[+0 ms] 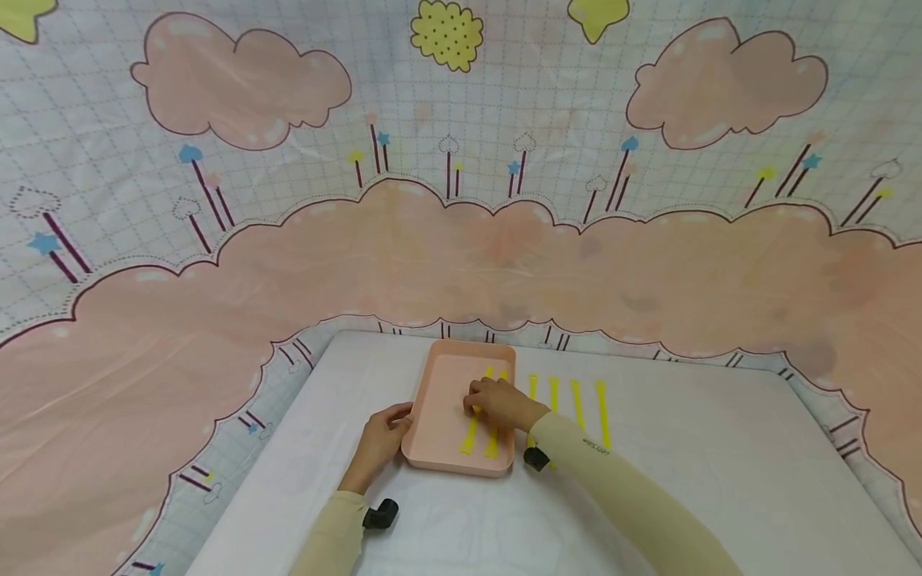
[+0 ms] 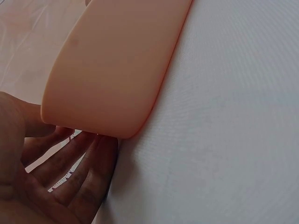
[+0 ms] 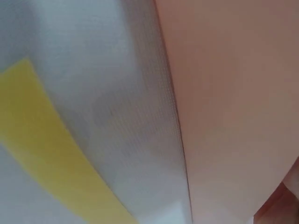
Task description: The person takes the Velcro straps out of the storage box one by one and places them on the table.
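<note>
A shallow pink tray (image 1: 435, 400) lies lengthwise on the white table, its outer wall (image 2: 112, 60) large in the left wrist view. At its left side is my left hand (image 1: 380, 440); the thumb lies by the rim and the fairly straight fingers (image 2: 84, 172) touch the side wall. My right hand (image 1: 500, 402) reaches in over the right rim, its fingers curled on a yellow strip (image 1: 469, 440) with a notched end. A second yellow strip (image 1: 493, 444) lies beside it in the tray, partly hidden by that hand.
Several more yellow strips (image 1: 603, 412) lie in a row right of the tray, some partly covered by the right hand and sleeve (image 1: 612, 472). One strip (image 3: 51, 144) shows close up in the right wrist view. A cloud-patterned cloth (image 1: 461, 264) hangs behind the table.
</note>
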Demonstrator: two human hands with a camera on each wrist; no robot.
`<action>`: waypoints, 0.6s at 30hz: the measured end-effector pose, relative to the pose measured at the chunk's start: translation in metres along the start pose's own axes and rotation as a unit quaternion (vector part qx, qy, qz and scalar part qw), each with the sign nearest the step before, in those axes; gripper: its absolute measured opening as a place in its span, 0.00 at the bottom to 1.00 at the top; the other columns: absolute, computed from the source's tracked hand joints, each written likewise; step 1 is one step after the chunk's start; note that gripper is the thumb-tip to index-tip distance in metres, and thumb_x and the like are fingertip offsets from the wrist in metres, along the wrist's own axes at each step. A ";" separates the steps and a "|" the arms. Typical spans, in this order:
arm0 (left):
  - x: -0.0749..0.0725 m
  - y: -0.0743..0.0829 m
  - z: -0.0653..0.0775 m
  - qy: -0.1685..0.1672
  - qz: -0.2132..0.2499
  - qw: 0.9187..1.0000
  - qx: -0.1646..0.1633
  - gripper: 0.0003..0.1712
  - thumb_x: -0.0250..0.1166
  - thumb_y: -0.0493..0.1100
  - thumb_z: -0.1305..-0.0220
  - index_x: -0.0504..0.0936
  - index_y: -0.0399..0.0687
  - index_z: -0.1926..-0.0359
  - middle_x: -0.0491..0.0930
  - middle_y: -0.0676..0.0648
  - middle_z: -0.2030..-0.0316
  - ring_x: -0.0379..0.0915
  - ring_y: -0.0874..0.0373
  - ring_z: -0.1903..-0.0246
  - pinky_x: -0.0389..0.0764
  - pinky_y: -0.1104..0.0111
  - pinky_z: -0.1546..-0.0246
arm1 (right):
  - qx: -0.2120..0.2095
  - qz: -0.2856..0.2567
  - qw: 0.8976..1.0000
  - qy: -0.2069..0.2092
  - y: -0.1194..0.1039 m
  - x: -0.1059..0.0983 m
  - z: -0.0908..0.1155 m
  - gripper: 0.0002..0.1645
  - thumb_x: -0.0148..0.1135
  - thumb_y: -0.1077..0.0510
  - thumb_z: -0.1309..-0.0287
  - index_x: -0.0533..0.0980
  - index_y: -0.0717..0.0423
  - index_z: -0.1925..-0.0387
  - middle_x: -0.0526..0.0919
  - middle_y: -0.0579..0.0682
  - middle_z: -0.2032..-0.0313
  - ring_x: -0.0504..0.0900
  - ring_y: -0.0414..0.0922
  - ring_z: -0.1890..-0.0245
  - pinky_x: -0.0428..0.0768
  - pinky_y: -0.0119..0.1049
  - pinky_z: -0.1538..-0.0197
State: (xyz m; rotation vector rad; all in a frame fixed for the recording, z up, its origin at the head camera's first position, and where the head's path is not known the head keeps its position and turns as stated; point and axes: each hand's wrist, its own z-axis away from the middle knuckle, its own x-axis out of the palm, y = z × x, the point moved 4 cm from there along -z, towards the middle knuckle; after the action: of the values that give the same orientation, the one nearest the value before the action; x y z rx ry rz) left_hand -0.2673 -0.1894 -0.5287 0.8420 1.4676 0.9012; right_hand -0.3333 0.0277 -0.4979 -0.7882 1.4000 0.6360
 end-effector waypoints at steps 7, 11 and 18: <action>0.001 -0.001 -0.002 -0.001 0.002 1.000 -0.007 0.18 0.60 0.38 0.31 0.80 0.39 0.43 0.82 0.35 0.48 0.82 0.43 0.52 0.83 0.61 0.56 | -0.005 -0.018 1.000 0.010 0.003 0.004 0.001 0.06 0.64 0.59 0.38 0.79 0.43 0.61 0.77 0.44 0.60 0.71 0.43 0.58 0.71 0.37 0.55; 0.001 -0.001 -0.003 0.000 0.006 1.000 -0.012 0.18 0.60 0.38 0.31 0.80 0.39 0.42 0.82 0.35 0.48 0.82 0.44 0.52 0.83 0.61 0.56 | -0.008 -0.025 1.000 0.014 0.004 0.005 0.001 0.07 0.65 0.59 0.38 0.79 0.42 0.61 0.77 0.44 0.59 0.72 0.42 0.58 0.71 0.37 0.54; 0.001 0.003 0.000 0.006 0.003 1.000 -0.010 0.18 0.60 0.38 0.32 0.80 0.37 0.43 0.83 0.34 0.49 0.82 0.43 0.53 0.82 0.64 0.58 | -0.014 -0.012 1.000 0.022 0.004 0.007 0.001 0.06 0.64 0.57 0.37 0.77 0.42 0.61 0.77 0.42 0.58 0.71 0.42 0.55 0.69 0.37 0.53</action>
State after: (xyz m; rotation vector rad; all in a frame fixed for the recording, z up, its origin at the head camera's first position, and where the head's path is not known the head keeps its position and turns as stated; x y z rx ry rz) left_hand -0.2673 -0.1867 -0.5264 0.8270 1.4648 0.9263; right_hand -0.3358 0.0306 -0.5058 -0.8438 1.4218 0.6253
